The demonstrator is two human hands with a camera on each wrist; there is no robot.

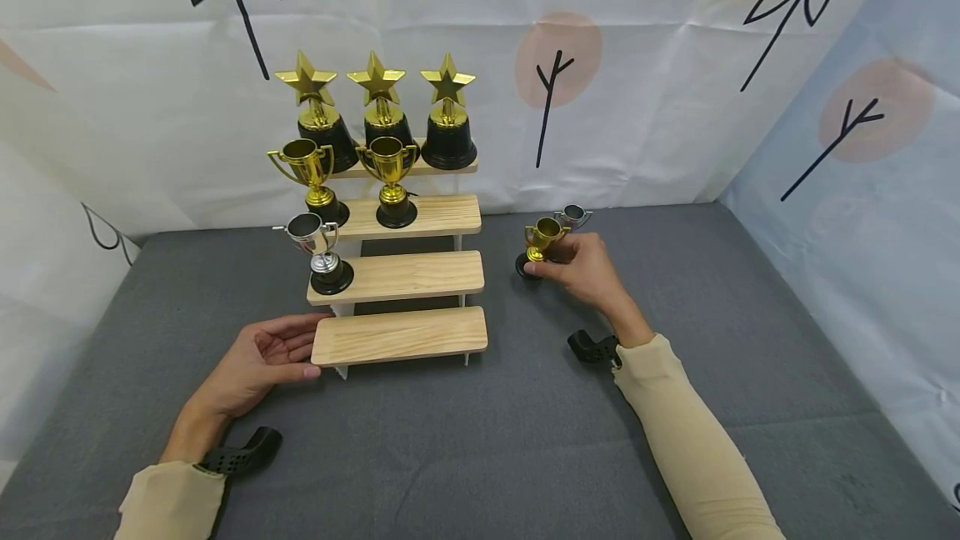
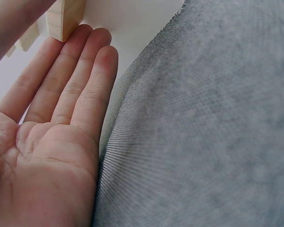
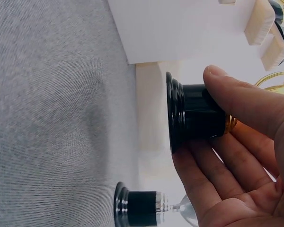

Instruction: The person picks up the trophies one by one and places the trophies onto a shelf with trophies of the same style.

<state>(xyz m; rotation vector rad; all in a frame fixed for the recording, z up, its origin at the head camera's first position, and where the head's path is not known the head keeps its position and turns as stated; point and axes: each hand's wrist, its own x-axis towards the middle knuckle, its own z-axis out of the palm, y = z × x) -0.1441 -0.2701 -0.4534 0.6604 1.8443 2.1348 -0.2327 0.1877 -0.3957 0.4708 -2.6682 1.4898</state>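
My right hand point(image 1: 591, 272) pinches a small gold trophy cup point(image 1: 547, 231) by its black base point(image 3: 199, 111), thumb on one side and fingers on the other. In the right wrist view the base hangs off the grey cloth, a shadow beside it. Just behind that hand stands a silver trophy cup point(image 1: 574, 214). My left hand point(image 1: 255, 365) lies beside a wooden step shelf point(image 1: 401, 336), palm turned up and fingers extended. Its fingertips are right at the left end of the lowest step, as the left wrist view also shows.
Three gold star trophies point(image 1: 448, 140) line the top step. Below them, two gold cups point(image 1: 388, 161) occupy the second step, and a silver cup point(image 1: 324, 261) stands at the left of the third. Grey cloth point(image 1: 450, 457) covers the table; printed white fabric point(image 1: 645, 132) hangs behind.
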